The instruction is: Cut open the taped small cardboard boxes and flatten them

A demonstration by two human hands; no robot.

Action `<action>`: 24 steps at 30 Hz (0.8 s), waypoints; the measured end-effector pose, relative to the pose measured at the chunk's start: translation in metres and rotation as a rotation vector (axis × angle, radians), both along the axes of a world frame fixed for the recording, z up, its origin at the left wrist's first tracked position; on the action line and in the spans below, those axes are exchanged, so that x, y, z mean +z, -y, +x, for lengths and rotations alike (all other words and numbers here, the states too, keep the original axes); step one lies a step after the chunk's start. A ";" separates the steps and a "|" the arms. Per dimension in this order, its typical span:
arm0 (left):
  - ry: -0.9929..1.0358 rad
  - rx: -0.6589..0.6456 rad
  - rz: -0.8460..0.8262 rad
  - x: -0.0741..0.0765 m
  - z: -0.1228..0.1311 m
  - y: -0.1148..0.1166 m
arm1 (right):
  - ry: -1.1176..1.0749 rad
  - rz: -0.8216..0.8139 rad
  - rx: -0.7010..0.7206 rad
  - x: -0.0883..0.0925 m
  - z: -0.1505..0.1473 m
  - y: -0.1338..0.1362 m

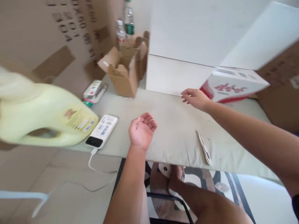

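Observation:
My left hand (142,131) hovers palm up over the front part of the cloth-covered table (168,124), its fingers loosely curled and nothing in it. Farther back, my right hand (195,98) is held beside the red-and-white printed carton (235,85), with relaxed fingers apart and no object in them. Nearest to my left hand is a white power bank (102,132) with a dark display and a white cable (94,151) plugged in. A slim white tool, seemingly a utility knife (203,147), lies near the front edge, below my right hand.
On the left stands a large pale yellow jug (53,115). Behind it are a small package (94,91), an open brown cardboard box (125,77) and plastic bottles (129,20). A big white box (179,73) borders the back; a brown carton (282,84) is at right.

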State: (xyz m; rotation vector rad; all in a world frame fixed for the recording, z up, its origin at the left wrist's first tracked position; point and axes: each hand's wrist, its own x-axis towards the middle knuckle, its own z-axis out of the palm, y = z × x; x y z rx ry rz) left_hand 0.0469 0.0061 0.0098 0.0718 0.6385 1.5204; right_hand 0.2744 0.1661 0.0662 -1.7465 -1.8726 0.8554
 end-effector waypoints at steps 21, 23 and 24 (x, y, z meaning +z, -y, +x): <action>-0.503 0.579 -0.056 -0.014 -0.054 0.013 | -0.034 0.552 0.237 0.003 -0.140 0.063; -0.588 0.681 -0.091 -0.017 -0.059 0.015 | -0.053 0.620 0.159 0.009 -0.099 0.107; -0.621 0.715 -0.085 -0.018 -0.060 0.015 | -0.062 0.668 0.126 0.011 -0.080 0.129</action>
